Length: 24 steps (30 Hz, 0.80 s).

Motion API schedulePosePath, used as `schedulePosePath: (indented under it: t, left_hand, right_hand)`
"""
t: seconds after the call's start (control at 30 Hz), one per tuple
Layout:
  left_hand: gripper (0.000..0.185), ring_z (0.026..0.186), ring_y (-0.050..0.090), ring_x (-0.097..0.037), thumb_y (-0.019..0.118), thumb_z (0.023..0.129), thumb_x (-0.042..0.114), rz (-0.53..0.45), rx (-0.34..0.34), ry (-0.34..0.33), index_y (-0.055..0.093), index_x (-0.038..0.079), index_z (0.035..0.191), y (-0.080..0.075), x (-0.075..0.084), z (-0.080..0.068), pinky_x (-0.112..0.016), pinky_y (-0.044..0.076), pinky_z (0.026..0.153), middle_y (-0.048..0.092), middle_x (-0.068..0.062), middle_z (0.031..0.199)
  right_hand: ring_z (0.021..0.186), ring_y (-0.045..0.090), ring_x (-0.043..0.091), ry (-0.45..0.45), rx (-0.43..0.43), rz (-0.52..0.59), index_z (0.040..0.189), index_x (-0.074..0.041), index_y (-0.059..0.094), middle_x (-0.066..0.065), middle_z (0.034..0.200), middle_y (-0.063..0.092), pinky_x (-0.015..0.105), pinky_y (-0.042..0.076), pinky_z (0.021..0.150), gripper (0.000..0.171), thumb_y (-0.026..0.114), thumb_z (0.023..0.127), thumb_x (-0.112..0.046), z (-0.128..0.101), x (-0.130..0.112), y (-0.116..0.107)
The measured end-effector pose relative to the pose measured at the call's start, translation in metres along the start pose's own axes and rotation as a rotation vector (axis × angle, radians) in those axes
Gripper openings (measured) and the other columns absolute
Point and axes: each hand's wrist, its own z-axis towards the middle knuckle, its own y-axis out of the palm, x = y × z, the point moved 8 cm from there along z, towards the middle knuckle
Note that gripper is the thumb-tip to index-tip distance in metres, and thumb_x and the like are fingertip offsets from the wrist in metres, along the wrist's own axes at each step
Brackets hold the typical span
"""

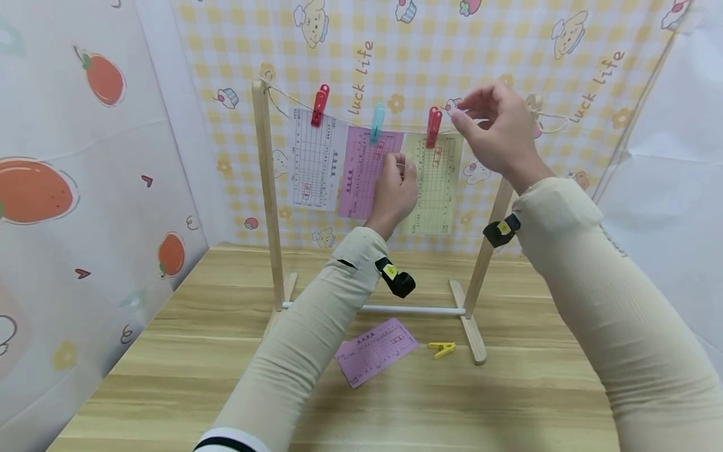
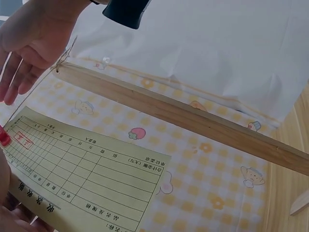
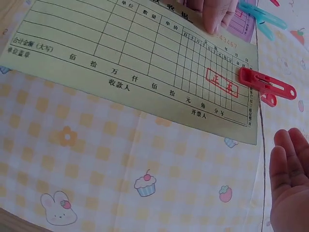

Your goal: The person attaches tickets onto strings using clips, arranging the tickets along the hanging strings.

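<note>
A wooden rack (image 1: 267,188) carries a string with three paper slips. A red clip (image 1: 319,105) holds the white slip (image 1: 314,163), and a blue clip (image 1: 377,122) holds the pink slip (image 1: 361,172). Another red clip (image 1: 433,127) (image 3: 265,84) pins the yellow slip (image 1: 437,185) (image 3: 135,63) (image 2: 87,179). My left hand (image 1: 398,169) pinches the yellow slip's left edge; its fingertips (image 3: 217,14) show on the paper. My right hand (image 1: 465,113) (image 3: 289,179) (image 2: 24,48) hovers beside the string just right of that red clip, fingers relaxed and holding nothing.
A loose pink slip (image 1: 375,350) and a yellow clip (image 1: 442,349) lie on the wooden table (image 1: 169,376) in front of the rack's foot (image 1: 473,333). Patterned backdrop sheets (image 1: 85,157) close in the left, back and right sides.
</note>
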Motion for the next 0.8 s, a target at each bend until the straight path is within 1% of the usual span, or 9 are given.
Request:
schedulePosePath:
  t: [0.13,0.27,0.37,0.43,0.57,0.7,0.8]
  left_hand:
    - [0.026,0.092,0.057,-0.017,0.037,0.106,0.025,0.010,0.002,0.011,0.040,0.008,0.126,0.000,0.000,0.001,-0.029,0.049,0.078,0.056,-0.006,0.109]
    - [0.028,0.095,0.057,-0.017,0.038,0.106,0.025,-0.002,-0.012,-0.004,0.040,0.009,0.128,0.001,-0.001,0.000,-0.029,0.050,0.079,0.057,-0.006,0.112]
    - [0.030,0.099,0.057,-0.017,0.038,0.105,0.027,-0.018,-0.024,-0.023,0.040,0.010,0.130,0.001,-0.003,-0.001,-0.028,0.050,0.081,0.058,-0.006,0.116]
    - [0.031,0.100,0.058,-0.017,0.038,0.105,0.027,-0.022,-0.028,-0.022,0.040,0.009,0.131,0.000,-0.003,-0.001,-0.028,0.050,0.081,0.058,-0.006,0.117]
    - [0.033,0.103,0.058,-0.017,0.037,0.106,0.029,-0.012,-0.039,-0.006,0.042,0.009,0.132,-0.001,-0.002,-0.003,-0.029,0.050,0.083,0.059,-0.008,0.120]
    - [0.037,0.108,0.058,-0.018,0.036,0.105,0.032,-0.027,-0.063,-0.010,0.044,0.010,0.134,-0.003,-0.005,-0.006,-0.031,0.049,0.086,0.060,-0.009,0.125]
    - [0.040,0.111,0.057,-0.018,0.036,0.105,0.034,-0.036,-0.085,-0.018,0.044,0.010,0.136,-0.004,-0.008,-0.009,-0.033,0.048,0.089,0.059,-0.009,0.127]
  right_hand:
    - [0.102,0.058,0.014,-0.003,0.006,0.030,0.108,-0.013,0.057,-0.001,0.108,0.062,0.025,0.048,0.088,0.019,0.065,0.092,-0.021,-0.006,0.002,-0.003]
    - [0.101,0.058,0.015,0.004,0.005,0.071,0.108,-0.013,0.058,0.000,0.107,0.062,0.025,0.048,0.089,0.017,0.064,0.093,-0.018,-0.013,0.005,-0.006]
    - [0.101,0.059,0.014,0.014,0.003,0.079,0.109,-0.011,0.058,0.003,0.111,0.063,0.026,0.048,0.090,0.017,0.063,0.093,-0.017,-0.018,0.010,-0.007]
    - [0.103,0.059,0.015,0.020,-0.004,0.081,0.112,-0.010,0.058,0.007,0.116,0.062,0.027,0.047,0.092,0.020,0.062,0.094,-0.018,-0.021,0.013,-0.007]
    - [0.106,0.059,0.014,0.042,-0.026,0.099,0.117,-0.008,0.057,0.011,0.123,0.061,0.028,0.047,0.093,0.024,0.060,0.095,-0.019,-0.026,0.019,-0.007]
    - [0.105,0.060,0.012,0.067,-0.064,0.116,0.121,-0.007,0.056,0.008,0.123,0.061,0.027,0.047,0.092,0.026,0.057,0.097,-0.018,-0.033,0.026,-0.006]
    - [0.104,0.060,0.012,0.066,-0.090,0.122,0.123,-0.005,0.056,0.009,0.123,0.060,0.025,0.048,0.090,0.028,0.055,0.098,-0.018,-0.038,0.030,-0.003]
